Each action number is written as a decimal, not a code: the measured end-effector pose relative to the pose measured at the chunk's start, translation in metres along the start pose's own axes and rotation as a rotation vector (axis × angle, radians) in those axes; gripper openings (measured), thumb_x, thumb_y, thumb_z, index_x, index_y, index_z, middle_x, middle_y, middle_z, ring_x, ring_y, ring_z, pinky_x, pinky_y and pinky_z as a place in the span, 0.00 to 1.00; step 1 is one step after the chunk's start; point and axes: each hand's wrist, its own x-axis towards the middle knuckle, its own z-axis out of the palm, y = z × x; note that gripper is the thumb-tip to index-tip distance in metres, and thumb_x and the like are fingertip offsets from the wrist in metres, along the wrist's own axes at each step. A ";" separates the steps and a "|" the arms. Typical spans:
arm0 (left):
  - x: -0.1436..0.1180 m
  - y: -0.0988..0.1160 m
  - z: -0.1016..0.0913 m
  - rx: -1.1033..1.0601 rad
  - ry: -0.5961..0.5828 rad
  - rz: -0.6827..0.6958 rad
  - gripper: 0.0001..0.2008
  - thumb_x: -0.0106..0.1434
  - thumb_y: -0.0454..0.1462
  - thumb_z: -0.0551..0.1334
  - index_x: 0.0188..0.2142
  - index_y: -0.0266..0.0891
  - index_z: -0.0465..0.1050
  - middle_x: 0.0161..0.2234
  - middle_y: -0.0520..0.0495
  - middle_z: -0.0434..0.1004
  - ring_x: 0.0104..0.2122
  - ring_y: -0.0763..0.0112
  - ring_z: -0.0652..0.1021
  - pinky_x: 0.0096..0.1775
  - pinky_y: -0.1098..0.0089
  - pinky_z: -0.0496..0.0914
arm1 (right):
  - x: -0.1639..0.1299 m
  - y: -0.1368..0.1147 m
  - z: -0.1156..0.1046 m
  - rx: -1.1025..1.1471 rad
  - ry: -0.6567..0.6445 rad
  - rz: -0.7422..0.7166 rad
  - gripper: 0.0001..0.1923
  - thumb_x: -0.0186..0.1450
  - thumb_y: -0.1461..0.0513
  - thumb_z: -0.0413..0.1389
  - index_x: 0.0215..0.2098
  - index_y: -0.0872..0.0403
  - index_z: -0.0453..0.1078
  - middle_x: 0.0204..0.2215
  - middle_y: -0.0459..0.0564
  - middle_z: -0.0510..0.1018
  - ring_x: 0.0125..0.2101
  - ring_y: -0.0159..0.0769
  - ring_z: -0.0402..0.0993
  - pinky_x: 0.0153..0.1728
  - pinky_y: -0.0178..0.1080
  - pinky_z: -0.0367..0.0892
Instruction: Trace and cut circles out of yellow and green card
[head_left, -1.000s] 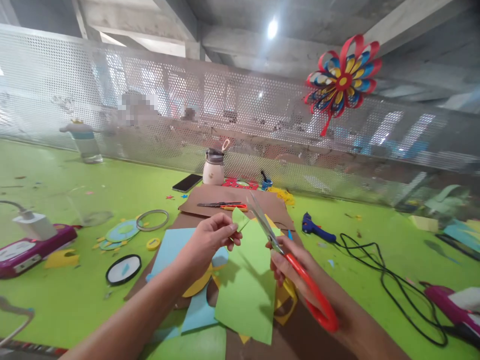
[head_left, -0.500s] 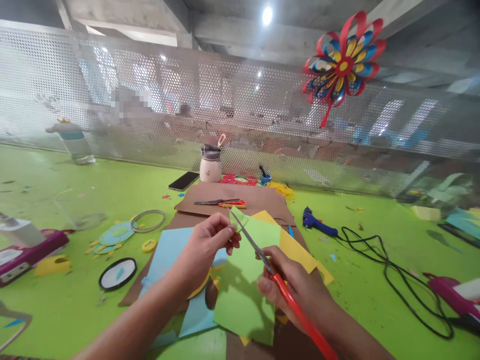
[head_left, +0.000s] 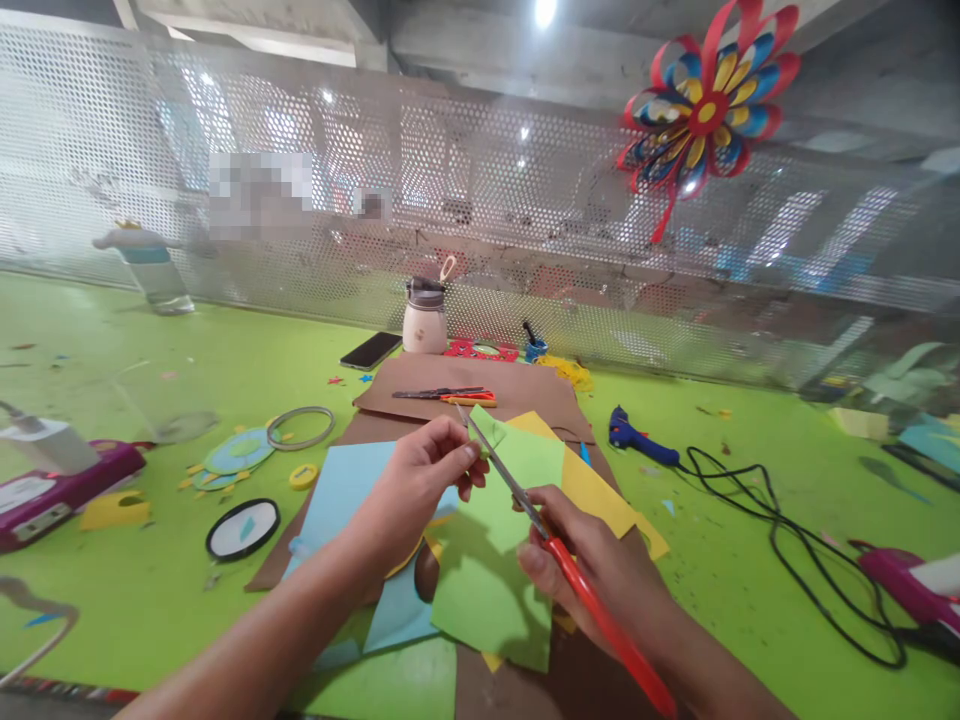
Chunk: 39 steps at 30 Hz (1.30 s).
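No brand or writing could be read on anything in the frame. At centre, the left hand (head_left: 420, 480) pinched the upper corner of a light green paper sheet (head_left: 495, 560) between thumb and fingertips, its other fingers curled in. The right hand (head_left: 600, 570) was closed around the red handles of a pair of scissors (head_left: 525, 500), whose thin blades lay nearly together across the sheet's top edge, right beside the left fingertips; the handle loops ran out of the bottom edge and were cut off. The green sheet hung over a yellow sheet (head_left: 600, 490) and a light blue sheet (head_left: 345, 490), all lying on brown cardboard (head_left: 495, 385) on the green table (head_left: 150, 600). Farther back on the cardboard lay a second pair of scissors (head_left: 442, 394) with an orange pencil-like thing beside it, too small to make out. Behind stood a white jar (head_left: 424, 322) and a dark phone (head_left: 370, 350). At centre right lay a blue glue gun (head_left: 637, 440) with a black cable (head_left: 795, 550) looping toward the lower right. At left were paper rings and discs (head_left: 240, 455) and a magenta device (head_left: 60, 490), partly cut off. A paper flower (head_left: 709, 105) hung on the perforated metal screen (head_left: 225, 200) at upper right; what lay behind the screen was blurred.
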 end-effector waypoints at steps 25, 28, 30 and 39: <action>-0.001 -0.005 -0.002 -0.079 -0.025 -0.028 0.07 0.59 0.36 0.64 0.27 0.37 0.68 0.22 0.52 0.74 0.24 0.75 0.71 0.28 0.72 0.64 | -0.002 0.002 0.001 0.002 0.008 -0.031 0.13 0.68 0.51 0.51 0.37 0.53 0.61 0.23 0.39 0.61 0.23 0.30 0.54 0.24 0.32 0.52; -0.001 -0.004 -0.001 -0.084 -0.024 -0.032 0.08 0.59 0.36 0.64 0.26 0.37 0.68 0.22 0.52 0.74 0.24 0.75 0.71 0.28 0.72 0.64 | -0.001 0.003 0.003 0.007 0.023 -0.033 0.14 0.67 0.50 0.51 0.36 0.53 0.61 0.23 0.39 0.60 0.24 0.30 0.54 0.24 0.32 0.52; -0.001 -0.003 -0.001 -0.084 -0.023 -0.038 0.08 0.59 0.36 0.64 0.26 0.37 0.68 0.22 0.51 0.74 0.24 0.75 0.71 0.27 0.72 0.64 | -0.001 0.003 0.003 0.019 0.021 -0.035 0.16 0.68 0.49 0.50 0.36 0.53 0.61 0.24 0.40 0.61 0.24 0.30 0.54 0.24 0.32 0.52; -0.001 -0.004 0.001 -0.110 -0.019 -0.059 0.08 0.58 0.36 0.64 0.25 0.37 0.67 0.22 0.51 0.74 0.24 0.75 0.71 0.27 0.73 0.64 | -0.003 0.009 0.007 0.034 0.017 -0.051 0.18 0.69 0.47 0.47 0.39 0.54 0.62 0.26 0.44 0.65 0.26 0.32 0.58 0.26 0.33 0.56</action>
